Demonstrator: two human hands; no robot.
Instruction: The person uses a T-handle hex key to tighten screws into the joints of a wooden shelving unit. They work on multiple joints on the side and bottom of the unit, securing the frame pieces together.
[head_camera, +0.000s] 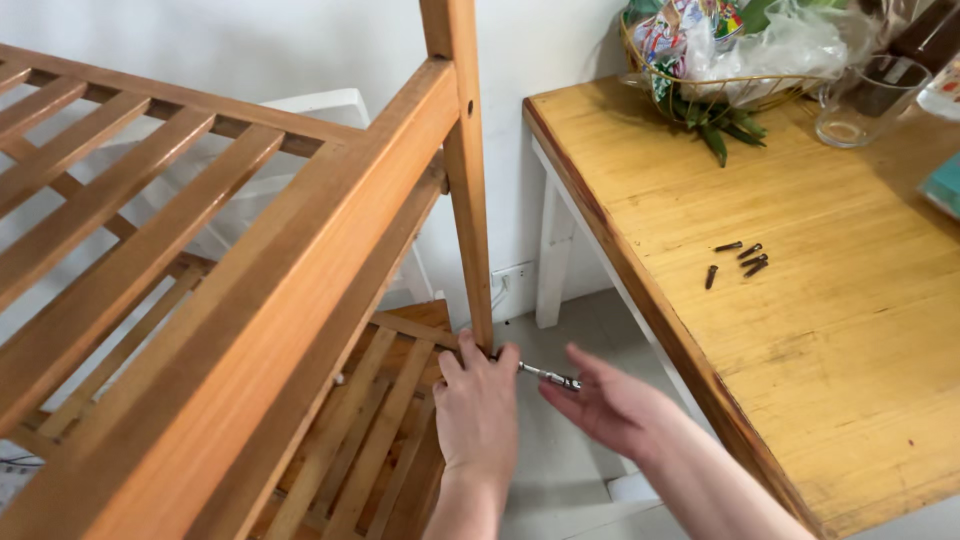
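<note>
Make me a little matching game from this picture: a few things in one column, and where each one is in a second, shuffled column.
Things:
1. dark screws
2. clear glass mug
3. wire basket
4. left hand

Places:
A. at the table's far edge, against the wall, filled with bags
B. loose near the middle of the wooden table
C. at the foot of the wooden rack's upright post
D. right of the basket, at the back

Pairs: 1-B, 2-D, 3-A, 4-C
</note>
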